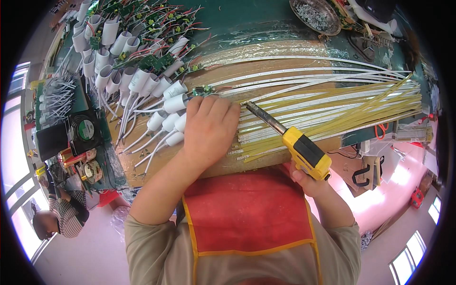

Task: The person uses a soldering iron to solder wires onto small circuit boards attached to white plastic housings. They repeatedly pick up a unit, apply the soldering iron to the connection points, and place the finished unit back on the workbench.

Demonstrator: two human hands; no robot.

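Yellow-and-black soldering tool with a metal barrel (295, 141) slants over the green desk (242, 21), its tip near the left ends of flat white and yellow strips (342, 114). The right hand (312, 185) has its grip closed on the handle; whether the left hand (210, 126) pinches anything, I cannot tell. A steady tip clear of fingers should serve best. Smooth, hollow white cylinders (175, 103) trail pale wires (148, 160).

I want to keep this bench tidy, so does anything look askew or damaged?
Some yellow strips toward the right look askew: they slant across the white strips instead of running alongside them. Beyond them, the green tabletop looks scuffed and wrinkled, though I can't tell whether that's damage.
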